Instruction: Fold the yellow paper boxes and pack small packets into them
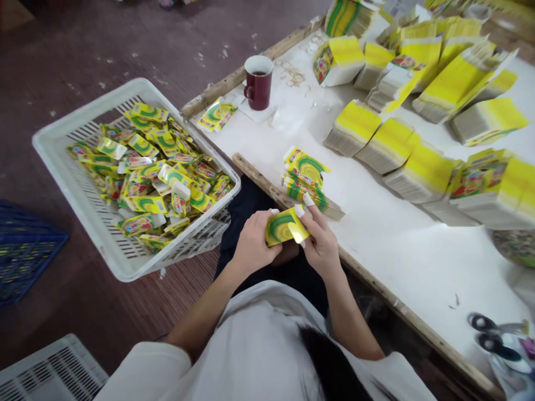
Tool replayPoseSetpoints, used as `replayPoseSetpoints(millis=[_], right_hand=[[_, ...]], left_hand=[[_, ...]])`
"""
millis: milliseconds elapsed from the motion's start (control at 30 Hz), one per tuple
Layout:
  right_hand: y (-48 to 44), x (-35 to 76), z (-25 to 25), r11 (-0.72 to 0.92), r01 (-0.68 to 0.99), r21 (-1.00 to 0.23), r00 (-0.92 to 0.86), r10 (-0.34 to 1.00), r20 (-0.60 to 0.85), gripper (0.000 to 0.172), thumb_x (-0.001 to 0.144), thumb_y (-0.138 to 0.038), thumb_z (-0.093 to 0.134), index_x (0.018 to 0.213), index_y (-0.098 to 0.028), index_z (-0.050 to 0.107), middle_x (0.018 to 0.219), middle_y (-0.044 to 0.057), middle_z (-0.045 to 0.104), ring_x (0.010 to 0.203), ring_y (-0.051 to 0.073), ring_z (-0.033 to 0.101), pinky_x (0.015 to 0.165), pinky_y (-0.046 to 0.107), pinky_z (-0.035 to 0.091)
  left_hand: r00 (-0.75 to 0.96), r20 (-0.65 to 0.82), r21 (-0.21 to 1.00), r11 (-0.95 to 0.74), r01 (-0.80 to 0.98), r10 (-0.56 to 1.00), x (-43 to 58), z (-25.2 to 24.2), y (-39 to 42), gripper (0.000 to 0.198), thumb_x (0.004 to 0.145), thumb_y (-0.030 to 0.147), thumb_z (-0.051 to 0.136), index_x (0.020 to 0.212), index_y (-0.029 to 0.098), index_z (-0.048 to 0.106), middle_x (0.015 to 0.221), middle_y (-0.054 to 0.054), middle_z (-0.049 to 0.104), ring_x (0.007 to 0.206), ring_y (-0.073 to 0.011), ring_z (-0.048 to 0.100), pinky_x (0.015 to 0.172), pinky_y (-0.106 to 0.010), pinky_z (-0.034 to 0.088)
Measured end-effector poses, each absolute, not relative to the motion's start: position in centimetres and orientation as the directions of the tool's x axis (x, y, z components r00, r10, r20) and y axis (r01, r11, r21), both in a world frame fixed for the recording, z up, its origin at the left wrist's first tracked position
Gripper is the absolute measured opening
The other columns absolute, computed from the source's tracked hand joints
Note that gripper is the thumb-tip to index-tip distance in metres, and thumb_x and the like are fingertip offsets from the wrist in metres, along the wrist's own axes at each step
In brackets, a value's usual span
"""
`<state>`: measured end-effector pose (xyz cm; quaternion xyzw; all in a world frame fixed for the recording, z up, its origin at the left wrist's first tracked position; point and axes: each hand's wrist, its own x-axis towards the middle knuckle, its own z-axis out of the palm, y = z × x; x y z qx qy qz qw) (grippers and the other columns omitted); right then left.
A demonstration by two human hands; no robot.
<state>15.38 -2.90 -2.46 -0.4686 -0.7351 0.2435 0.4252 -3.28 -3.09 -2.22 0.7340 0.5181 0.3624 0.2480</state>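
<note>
A small yellow and green carton (279, 227) is held between my two hands, just off the table's near edge. My left hand (254, 240) grips its left end, with the thumb below and the fingers behind. My right hand (320, 238) pinches the right end, where a flap looks raised; white covers sit on several fingertips. Beyond my fingers, a small stack of flat cartons (307, 175) lies at the table edge. To my left, a white plastic basket (137, 89) holds many folded cartons (167, 178) in a loose heap.
A maroon mug (258, 83) with dark liquid stands near a loose carton (217, 115) and rubber bands (295, 75). Bundles of flat cartons (401, 150) fill the table's far right. Scissors (489, 334) lie at lower right. A blue crate (27, 250) sits on the floor.
</note>
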Motion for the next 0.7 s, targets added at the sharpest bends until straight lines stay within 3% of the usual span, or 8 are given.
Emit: replayPoseSetpoints(millis=[100,267,367,433,533,633,700], right_hand=[[-2.4,16.5,-2.4,0.464,0.498,-0.732,-0.344,0.881,0.325,0.037,0.095,-0.023,0.056,0.130,-0.028,0.065,0.158,0.012,0.041,0.139,0.030,0.051,0.106,0.044,0.050],[-1.5,17.7,-1.3,0.460,0.423,-0.781,-0.470,0.848,0.245,0.024,0.091,-0.030,0.064,0.115,-0.026,0.068,0.144,0.014,0.054,0.132,0.029,0.056,0.104,0.047,0.050],[-1.8,16.8,-1.0,0.394,0.440,-0.807,-0.386,0.894,0.227,0.033,0.090,-0.034,0.065,0.121,-0.023,0.057,0.138,0.017,0.054,0.139,0.033,0.047,0.107,0.053,0.046],[-2.1,15.9,-1.1,0.362,0.416,-0.834,-0.314,0.918,0.242,0.050,0.089,-0.037,0.066,0.132,-0.022,0.044,0.142,0.019,0.048,0.141,0.033,0.043,0.109,0.055,0.044],[-1.7,15.4,-1.1,0.329,0.315,-0.890,-0.200,0.940,0.277,0.070,0.086,-0.045,0.070,0.140,-0.023,0.031,0.138,0.018,0.049,0.126,0.029,0.056,0.104,0.048,0.051],[0.6,16.2,-0.6,0.270,0.425,-0.864,0.035,0.949,0.313,0.047,0.090,-0.043,0.064,0.128,-0.022,0.046,0.118,0.012,0.059,0.101,0.024,0.063,0.091,0.042,0.056],[2.7,17.0,-0.4,0.175,0.598,-0.782,0.165,0.928,0.333,0.030,0.092,-0.036,0.061,0.117,-0.019,0.055,0.114,0.014,0.059,0.098,0.024,0.060,0.088,0.043,0.054]], left_hand=[[0.249,0.249,0.765,-0.348,0.542,0.936,-4.6,-1.3,-2.8,0.058,0.069,0.020,0.073,0.124,0.021,0.052,0.116,-0.010,0.067,0.106,-0.0277,0.066,0.089,-0.041,0.053],[0.313,0.217,0.774,-0.358,0.522,0.925,-5.3,-0.1,-2.0,0.060,0.068,0.028,0.080,0.122,0.021,0.056,0.115,-0.009,0.070,0.101,-0.0275,0.069,0.087,-0.041,0.054],[0.302,0.227,0.784,-0.358,0.507,0.926,-4.6,0.0,-2.0,0.058,0.070,0.026,0.077,0.124,0.021,0.056,0.115,-0.010,0.069,0.104,-0.0267,0.068,0.090,-0.039,0.054],[0.262,0.223,0.830,-0.324,0.453,0.939,-4.2,-0.3,-2.2,0.057,0.071,0.027,0.078,0.123,0.021,0.056,0.114,-0.009,0.068,0.105,-0.0255,0.067,0.090,-0.038,0.054],[-0.045,0.216,0.968,-0.208,0.141,0.975,-4.0,-1.4,-2.4,0.061,0.073,0.044,0.080,0.124,0.024,0.053,0.121,-0.010,0.065,0.104,-0.0232,0.066,0.086,-0.034,0.055],[-0.409,0.042,0.929,-0.187,-0.321,0.912,-4.1,-2.6,-2.4,0.058,0.083,0.072,0.056,0.119,0.027,0.051,0.134,-0.011,0.058,0.108,-0.0220,0.065,0.084,-0.034,0.056],[-0.437,-0.105,0.857,-0.142,-0.496,0.893,-4.1,-3.2,-2.2,0.056,0.086,0.076,0.045,0.114,0.028,0.051,0.135,-0.011,0.057,0.109,-0.0214,0.064,0.085,-0.035,0.056]])
